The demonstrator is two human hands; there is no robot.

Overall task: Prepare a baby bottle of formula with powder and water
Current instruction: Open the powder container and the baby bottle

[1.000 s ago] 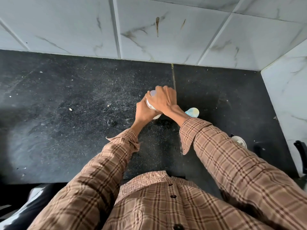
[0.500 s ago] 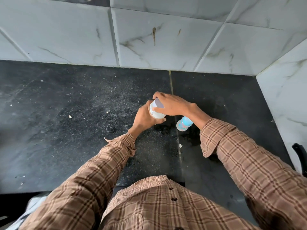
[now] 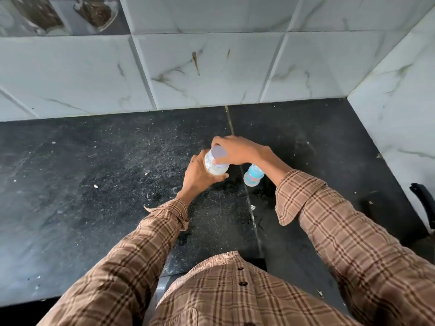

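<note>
Your left hand [image 3: 200, 175] is gripping a clear jar [image 3: 215, 167] of white powder while your right hand's [image 3: 237, 150] fingers are curling around its pale lid [image 3: 219, 155]; a blue-printed baby bottle [image 3: 253, 175] is standing just beside it on the tabletop [image 3: 94, 184].

dusty black stone counter [image 3: 94, 208], white marble-look wall tiles [image 3: 211, 71] behind, some dark object [image 3: 423, 208] at the right edge

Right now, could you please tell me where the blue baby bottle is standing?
In the head view, the blue baby bottle stands on the black counter just right of the powder jar, under the right hand's wrist.
</note>
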